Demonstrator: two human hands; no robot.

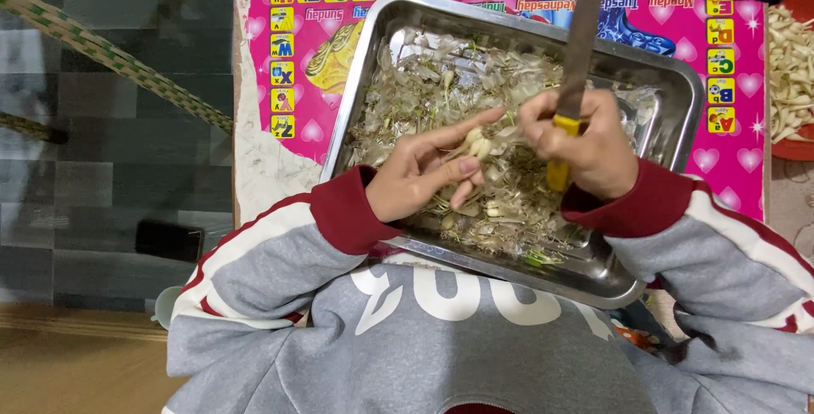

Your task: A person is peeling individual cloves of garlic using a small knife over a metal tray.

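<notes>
Over the tray [674, 92], left fingers [462, 168] pinch bulbs [477, 143].

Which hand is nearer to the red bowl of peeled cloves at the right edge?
Right. The right hand, holding the knife, is closer to the red bowl; the left hand is farther away.

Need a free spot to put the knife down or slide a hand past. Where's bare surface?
Bare pink mat left of the steel tray, and a narrower strip right of it, before the red bowl of peeled bulbs. The tray is crowded with bulbs, roots and skins; left hand and right hand with the knife sit over it.
</notes>
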